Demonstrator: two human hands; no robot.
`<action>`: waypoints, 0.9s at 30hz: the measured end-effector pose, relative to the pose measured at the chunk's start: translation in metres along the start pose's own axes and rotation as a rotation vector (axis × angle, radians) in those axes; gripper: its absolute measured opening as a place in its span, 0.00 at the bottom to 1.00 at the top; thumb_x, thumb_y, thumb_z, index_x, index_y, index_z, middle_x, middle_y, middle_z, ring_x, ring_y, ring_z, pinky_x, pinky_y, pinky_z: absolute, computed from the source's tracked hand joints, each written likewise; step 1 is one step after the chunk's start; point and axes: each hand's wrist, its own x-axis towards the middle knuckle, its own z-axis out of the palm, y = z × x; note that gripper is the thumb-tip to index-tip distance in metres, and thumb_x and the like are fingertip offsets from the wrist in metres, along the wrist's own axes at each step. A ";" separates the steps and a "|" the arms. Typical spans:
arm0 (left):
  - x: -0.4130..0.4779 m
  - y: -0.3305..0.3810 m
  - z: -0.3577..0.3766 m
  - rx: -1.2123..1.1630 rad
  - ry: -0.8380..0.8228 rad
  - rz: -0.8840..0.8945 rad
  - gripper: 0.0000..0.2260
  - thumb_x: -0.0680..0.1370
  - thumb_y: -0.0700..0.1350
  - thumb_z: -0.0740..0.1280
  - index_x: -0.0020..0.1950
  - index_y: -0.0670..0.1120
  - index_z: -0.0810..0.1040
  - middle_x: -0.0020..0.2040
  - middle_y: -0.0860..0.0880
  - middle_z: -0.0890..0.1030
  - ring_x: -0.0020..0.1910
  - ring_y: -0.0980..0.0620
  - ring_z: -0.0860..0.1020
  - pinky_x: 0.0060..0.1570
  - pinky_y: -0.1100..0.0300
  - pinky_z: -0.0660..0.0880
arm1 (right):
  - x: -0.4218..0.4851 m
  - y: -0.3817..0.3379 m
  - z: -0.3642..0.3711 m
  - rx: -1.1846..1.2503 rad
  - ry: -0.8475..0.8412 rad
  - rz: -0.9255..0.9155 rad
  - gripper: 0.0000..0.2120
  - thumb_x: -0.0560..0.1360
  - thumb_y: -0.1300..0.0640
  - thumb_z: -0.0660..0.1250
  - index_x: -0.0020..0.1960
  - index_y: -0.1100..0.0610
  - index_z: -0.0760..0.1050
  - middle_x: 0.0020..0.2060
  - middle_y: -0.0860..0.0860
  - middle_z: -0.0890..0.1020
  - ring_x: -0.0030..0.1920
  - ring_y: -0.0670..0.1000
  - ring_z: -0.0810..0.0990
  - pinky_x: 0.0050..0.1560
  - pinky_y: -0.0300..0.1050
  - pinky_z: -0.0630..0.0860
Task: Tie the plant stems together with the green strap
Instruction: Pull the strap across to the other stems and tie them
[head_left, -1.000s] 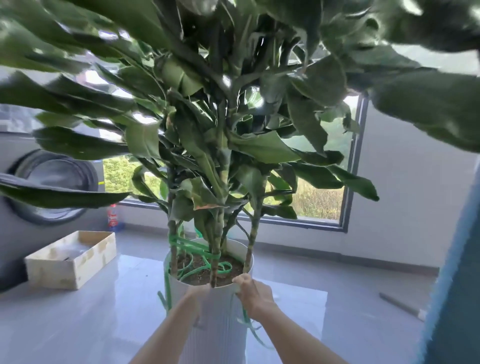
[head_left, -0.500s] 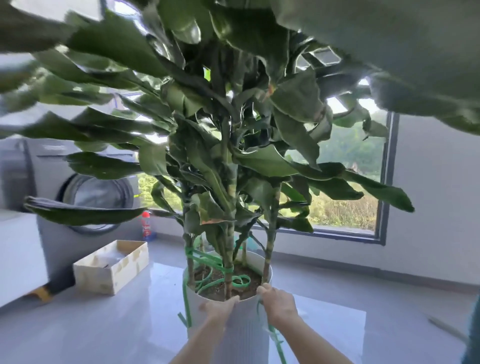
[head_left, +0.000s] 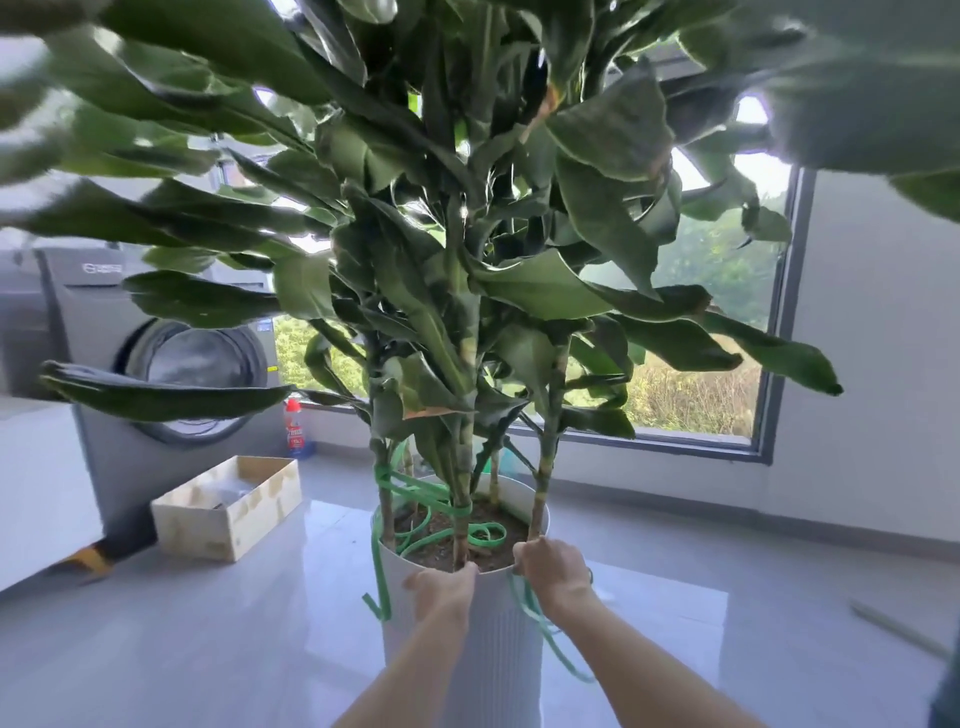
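Note:
A tall plant with several striped stems (head_left: 461, 499) stands in a white ribbed pot (head_left: 498, 639). A green strap (head_left: 415, 491) is wound round the left stem and the middle stem, loops over the soil, and hangs down the pot's left side. My left hand (head_left: 441, 590) rests against the pot's front wall with its fingertips at the rim. My right hand (head_left: 553, 571) curls over the rim at the base of the right stem (head_left: 543, 483). A length of strap passes under that hand and trails down the pot's right side.
Broad leaves (head_left: 530, 283) spread overhead and hide the upper view. A washing machine (head_left: 171, 364) and an open cardboard box (head_left: 228, 506) stand at the left, with a small red bottle (head_left: 295, 426) by the window (head_left: 717, 374). The floor is glossy grey tile.
The view has swung so the washing machine and box show more fully. Both hands stay at the pot's rim, and the strap's lie on the stems looks unchanged.

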 end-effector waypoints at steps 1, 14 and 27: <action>0.000 0.000 -0.002 -0.010 -0.009 0.001 0.36 0.74 0.46 0.70 0.71 0.30 0.54 0.61 0.36 0.74 0.58 0.40 0.75 0.50 0.55 0.72 | -0.001 -0.001 0.000 0.005 0.012 0.001 0.14 0.79 0.66 0.55 0.59 0.59 0.76 0.56 0.58 0.80 0.57 0.59 0.79 0.55 0.51 0.74; 0.033 -0.006 -0.027 0.008 -0.173 0.097 0.19 0.67 0.46 0.73 0.53 0.36 0.78 0.46 0.42 0.79 0.43 0.45 0.79 0.38 0.58 0.74 | -0.014 -0.027 -0.003 0.255 -0.014 0.176 0.16 0.81 0.61 0.51 0.62 0.61 0.74 0.60 0.58 0.76 0.61 0.58 0.74 0.57 0.46 0.70; 0.019 0.004 -0.067 0.323 -0.098 0.272 0.15 0.75 0.43 0.67 0.33 0.45 0.64 0.36 0.49 0.70 0.44 0.50 0.71 0.42 0.63 0.66 | -0.037 -0.071 -0.026 0.220 -0.013 0.211 0.17 0.77 0.69 0.55 0.61 0.64 0.76 0.58 0.58 0.79 0.60 0.58 0.77 0.55 0.47 0.73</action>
